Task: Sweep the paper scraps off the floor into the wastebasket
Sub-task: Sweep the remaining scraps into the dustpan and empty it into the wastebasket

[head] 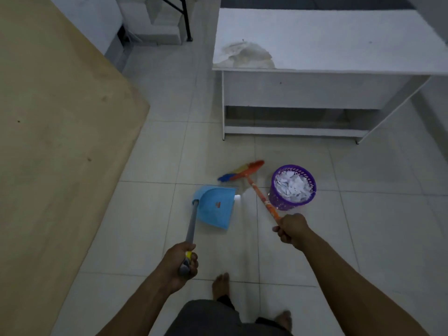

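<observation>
A purple mesh wastebasket (281, 200) stands on the tiled floor, filled with white paper scraps (292, 186). My right hand (292, 229) grips the orange handle of a broom (242, 171), whose multicoloured bristle head rests on the floor just left of the basket. My left hand (181, 263) holds the grey handle of a blue dustpan (215, 207), which lies on the floor left of the broom handle. A small bright spot shows on the floor at the pan's right edge.
A white desk (327, 52) with a stained corner stands behind the basket. A large tan board (48, 141) fills the left side. My bare feet (220, 284) are on the tiles below my hands. A black metal leg stands at the back.
</observation>
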